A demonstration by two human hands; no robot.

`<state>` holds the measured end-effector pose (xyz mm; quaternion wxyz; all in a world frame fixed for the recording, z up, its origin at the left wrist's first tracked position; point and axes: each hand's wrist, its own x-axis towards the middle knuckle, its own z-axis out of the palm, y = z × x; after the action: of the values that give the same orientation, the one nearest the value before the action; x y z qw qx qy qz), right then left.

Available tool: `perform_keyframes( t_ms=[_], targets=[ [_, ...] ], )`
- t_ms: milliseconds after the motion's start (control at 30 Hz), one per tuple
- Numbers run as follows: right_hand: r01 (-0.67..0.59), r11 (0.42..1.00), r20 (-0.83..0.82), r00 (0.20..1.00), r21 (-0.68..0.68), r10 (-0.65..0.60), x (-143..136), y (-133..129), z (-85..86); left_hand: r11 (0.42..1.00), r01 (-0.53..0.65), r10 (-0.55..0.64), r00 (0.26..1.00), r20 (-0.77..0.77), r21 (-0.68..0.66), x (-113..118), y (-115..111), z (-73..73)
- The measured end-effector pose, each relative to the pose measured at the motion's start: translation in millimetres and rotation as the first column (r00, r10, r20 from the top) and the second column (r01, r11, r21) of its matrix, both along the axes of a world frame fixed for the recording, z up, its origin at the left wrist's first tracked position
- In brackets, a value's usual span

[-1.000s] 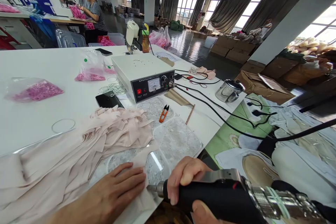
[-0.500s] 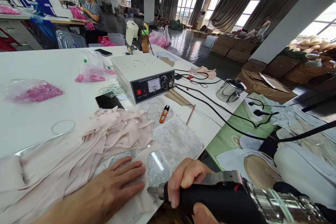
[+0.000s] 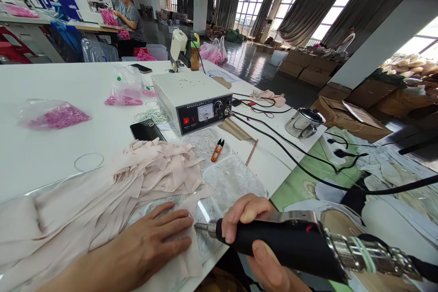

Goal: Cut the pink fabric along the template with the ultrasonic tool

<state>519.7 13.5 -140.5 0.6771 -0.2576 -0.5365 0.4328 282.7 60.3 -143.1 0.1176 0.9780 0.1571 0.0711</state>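
- Fabric strip (image 3: 195,258), pale pink, lies on the marbled mat (image 3: 236,180) at the near edge of the desk (image 3: 51,82), partly beneath the left hand (image 3: 160,237); it could pucker or slide if the palm's pressure eased.
- The left fingers are spread flat, pressing down and gripping nothing. They lie just beside the metal tip (image 3: 205,226), so a sideways slip might hurt a fingertip.
- The right hand (image 3: 246,212) has its fingers wrapped around the black handheld tool (image 3: 284,237), thumb on the near side. The tool's long metal rear could pull its tip off line if that grasp slackened.
- The tip reaches the strip's edge; whether it touches the cloth cannot be told. Too steep an angle could snag or score it.
- The heap of strips (image 3: 153,169) lies just beyond the left hand; a tug on the single piece could drag others along.
- Black cables (image 3: 297,159) run from the control box (image 3: 201,109), passing near the steel mug (image 3: 304,123); a sharp pull might catch the mug.
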Motion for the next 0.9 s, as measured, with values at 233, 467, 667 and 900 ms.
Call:
perform_keyframes(
  t_ms=[233,467,667,900],
  targets=[
    [-0.001,0.999,0.060,0.998,0.034,-0.001,2,7,-10.6,0.999,-0.013,0.014,1.000,-0.021,0.046,-2,-3,-6.6],
    [0.040,0.998,0.032,0.999,0.046,-0.041,-1,8,-7.3,0.997,-0.044,0.045,0.999,-0.013,0.070,-4,-8,-16.1],
    [0.024,0.999,0.057,0.998,0.040,-0.026,-2,8,-8.2,0.997,-0.057,0.057,0.998,0.015,0.049,-3,-6,-15.0],
    [-0.019,1.000,0.027,0.999,0.012,0.019,1,6,-6.9,0.997,0.070,-0.067,0.996,-0.066,0.044,0,-2,7.0]
  ],
)
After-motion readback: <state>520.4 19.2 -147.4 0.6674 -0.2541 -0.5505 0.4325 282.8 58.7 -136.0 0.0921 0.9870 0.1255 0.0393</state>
